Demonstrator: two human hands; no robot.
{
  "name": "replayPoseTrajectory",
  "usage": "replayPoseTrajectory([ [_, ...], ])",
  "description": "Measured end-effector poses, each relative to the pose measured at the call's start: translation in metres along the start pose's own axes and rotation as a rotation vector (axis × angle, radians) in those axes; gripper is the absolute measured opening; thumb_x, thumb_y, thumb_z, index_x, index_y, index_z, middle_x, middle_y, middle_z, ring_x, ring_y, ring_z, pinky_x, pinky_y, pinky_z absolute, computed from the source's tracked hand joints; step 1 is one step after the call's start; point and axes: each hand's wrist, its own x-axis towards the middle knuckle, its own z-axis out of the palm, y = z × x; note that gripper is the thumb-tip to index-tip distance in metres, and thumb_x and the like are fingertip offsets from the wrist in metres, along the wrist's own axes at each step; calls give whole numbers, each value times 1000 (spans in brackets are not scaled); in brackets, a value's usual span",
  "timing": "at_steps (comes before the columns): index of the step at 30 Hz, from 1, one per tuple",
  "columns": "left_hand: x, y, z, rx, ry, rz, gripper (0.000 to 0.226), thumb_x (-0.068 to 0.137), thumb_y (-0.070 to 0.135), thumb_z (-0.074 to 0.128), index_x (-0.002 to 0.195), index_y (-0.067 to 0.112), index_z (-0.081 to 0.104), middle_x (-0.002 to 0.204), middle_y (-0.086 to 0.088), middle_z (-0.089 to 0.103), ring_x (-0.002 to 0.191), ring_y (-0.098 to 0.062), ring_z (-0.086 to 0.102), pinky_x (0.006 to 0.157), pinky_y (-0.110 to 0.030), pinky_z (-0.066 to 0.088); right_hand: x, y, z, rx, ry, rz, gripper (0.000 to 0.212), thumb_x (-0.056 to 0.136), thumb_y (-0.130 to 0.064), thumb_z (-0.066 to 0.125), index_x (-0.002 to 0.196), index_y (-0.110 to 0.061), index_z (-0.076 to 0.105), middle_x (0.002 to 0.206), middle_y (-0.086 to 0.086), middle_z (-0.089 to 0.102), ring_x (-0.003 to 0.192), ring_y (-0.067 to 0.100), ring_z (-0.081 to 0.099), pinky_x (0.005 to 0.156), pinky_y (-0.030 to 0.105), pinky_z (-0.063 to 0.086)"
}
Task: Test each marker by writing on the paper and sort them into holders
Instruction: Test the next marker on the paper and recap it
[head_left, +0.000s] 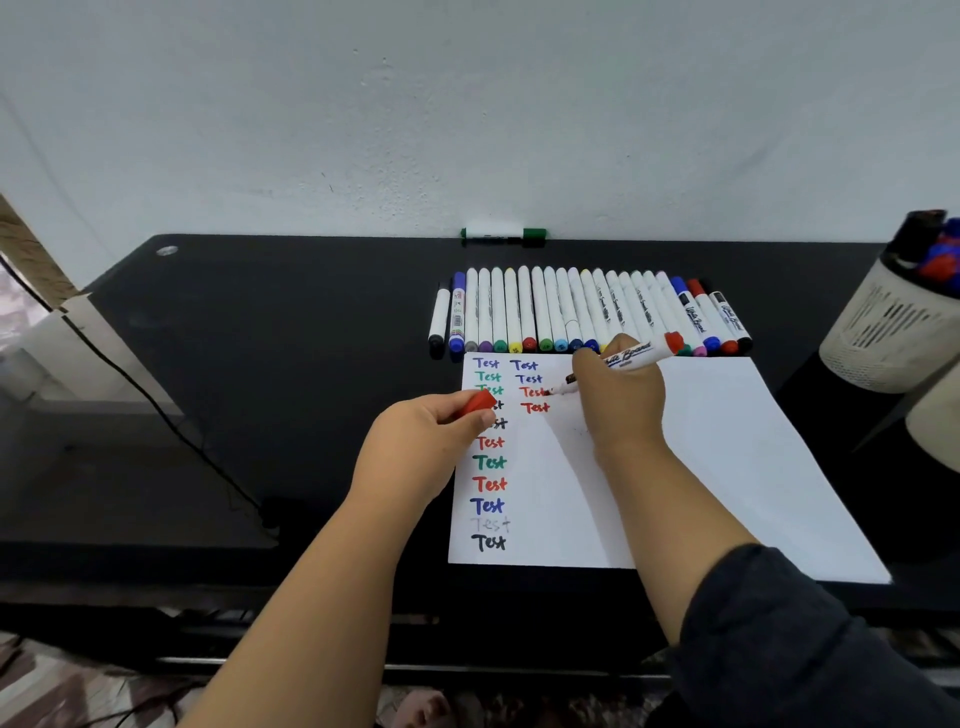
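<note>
my right hand (618, 400) is clamped around the red marker (631, 356) near the middle of the frame, fingers curled on the lower barrel, the tip touching the paper (727, 441) just at the end of a red "test" in the second column. my left hand (421, 441) pinches the red cap (475, 402) between thumb and fingertips, over the left edge of the sheet. the marker looks light and stiff, a smooth plastic barrel that could twist in a loose hold, so i judge the best grip is low, close to the tip, for control; the felt tip is the one soft part and wants only light pressure. the cap is small and slick, easy to drop, so a firm pinch suits it. the paper is thin and may slide on the black counter (260, 338). beyond the top edge of the sheet lies a row of markers (571, 312), side by side and touching. a green marker (504, 235) lies alone against the wall in the upper middle. at the right edge stands a pale slotted holder (878, 322) with markers in it, and part of a second holder (935, 421) shows below it.
</note>
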Motion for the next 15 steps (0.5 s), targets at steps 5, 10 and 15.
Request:
replayPoseTrajectory([
  [5, -3, 2, -1, -84, -67, 26, 37, 84, 37, 66, 120, 33, 62, 96, 21, 59, 81, 3, 52, 67, -15, 40, -2, -9, 1, 224, -136, 102, 34, 84, -2, 54, 60, -18, 37, 46, -3, 37, 41, 9, 27, 42, 19, 22],
  [10, -6, 4, 0, -135, -111, 51, 34, 81, 34, 70, 115, 34, 64, 82, 25, 61, 80, 2, 59, 69, -16, 47, -11, -15, 3, 226, -214, 57, 35, 87, -2, 54, 60, -15, 36, 46, -2, 43, 34, 4, 37, 37, 17, 25],
  [15, -11, 6, 2, -175, -113, 112, 28, 81, 31, 70, 108, 34, 67, 75, 23, 65, 63, 16, 57, 48, 0, 40, -17, -15, 7, 128, -289, 28, 37, 86, -2, 55, 58, -16, 36, 50, 1, 44, 44, 10, 37, 43, 22, 27],
])
